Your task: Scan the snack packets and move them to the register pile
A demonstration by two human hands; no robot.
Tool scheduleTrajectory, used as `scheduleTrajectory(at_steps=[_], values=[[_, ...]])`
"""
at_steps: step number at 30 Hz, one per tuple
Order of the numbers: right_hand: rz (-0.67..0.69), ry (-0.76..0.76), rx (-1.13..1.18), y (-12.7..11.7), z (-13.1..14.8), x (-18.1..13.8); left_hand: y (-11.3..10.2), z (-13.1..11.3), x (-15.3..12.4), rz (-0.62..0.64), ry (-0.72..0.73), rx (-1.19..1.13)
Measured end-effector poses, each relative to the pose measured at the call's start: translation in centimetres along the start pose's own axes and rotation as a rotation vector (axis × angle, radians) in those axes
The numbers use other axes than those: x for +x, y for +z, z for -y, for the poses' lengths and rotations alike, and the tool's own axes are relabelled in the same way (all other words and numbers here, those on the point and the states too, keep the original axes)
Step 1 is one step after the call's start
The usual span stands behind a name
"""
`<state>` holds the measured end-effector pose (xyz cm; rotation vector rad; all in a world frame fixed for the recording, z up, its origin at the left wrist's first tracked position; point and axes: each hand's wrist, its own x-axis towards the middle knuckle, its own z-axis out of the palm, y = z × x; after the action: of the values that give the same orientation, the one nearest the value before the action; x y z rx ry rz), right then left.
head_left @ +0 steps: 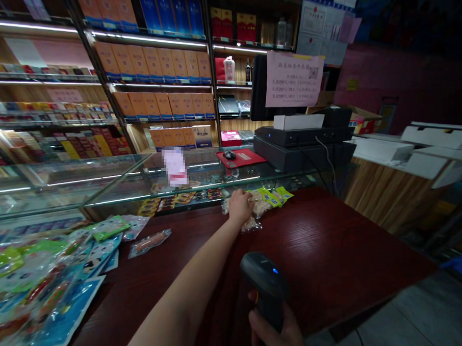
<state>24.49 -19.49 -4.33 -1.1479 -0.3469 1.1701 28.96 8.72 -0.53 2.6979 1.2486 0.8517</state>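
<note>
"Handheld barcode scanner (262, 276), foreground: what is supporting it?"

"The right hand (279, 332) is holding it, thumb and fingers wrapping the grip. Its head is pointing away from the wearer, a blue light is glowing on top, and no packet is touching it."

"And the left hand (239, 207)?"

"It is resting over clear snack packets (260, 207) with yellow-green labels, which are lying at the far edge of the dark red worktop (312, 248), beside the glass display case (117, 187). Its fingers are curving downward; whether they are pinching a packet, one cannot tell, since the back of the hand is hiding the tips."

"Which step is this pose suggesting?"

"Probably a pick-up from the small group, with the scanner standing ready. The next move is presumably calling for a secure closure on one packet's slippery film and a clear line between its printed code and the scanner head."

"How are the packets lying relative to both hands?"

"They are lying under and just right of the left hand, one showing on its near side, while the right hand is sitting well apart, nearer the camera. Farther left, a single wrapped sausage-like snack (150, 244) is lying near a heap of colourful snack bags (39, 271)."
</note>
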Motion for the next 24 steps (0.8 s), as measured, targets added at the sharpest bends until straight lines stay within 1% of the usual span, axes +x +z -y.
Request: scheduleTrajectory(at_steps=[3, 7, 11, 14, 19, 24], values=[[0.055, -0.030, -0.016, -0.2, 0.2, -0.2, -1.2, 1.2, -1.9, 0.001, 0.013, -0.023], [0.085, -0.086, -0.051, -0.2, 0.2, -0.5, -3.4, 3.3, -5.3, 0.029, 0.012, -0.040], [0.082, -0.121, -0.040, -0.1, 0.0, -0.9, -6.0, 5.3, -9.7, 0.036, -0.017, -0.056], [0.061, -0.118, -0.064, 0.1, 0.0, -1.3, -8.0, 6.5, -13.4, 0.059, -0.047, -0.062], [0.085, -0.173, -0.150, 1.2, -0.2, -2.5, -11.1, 8.3, -18.7, 0.039, -0.109, -0.073], [0.171, -0.189, -0.242, 3.0, -1.1, -3.9, -13.9, 10.1, -22.2, 0.004, -0.157, -0.072]])
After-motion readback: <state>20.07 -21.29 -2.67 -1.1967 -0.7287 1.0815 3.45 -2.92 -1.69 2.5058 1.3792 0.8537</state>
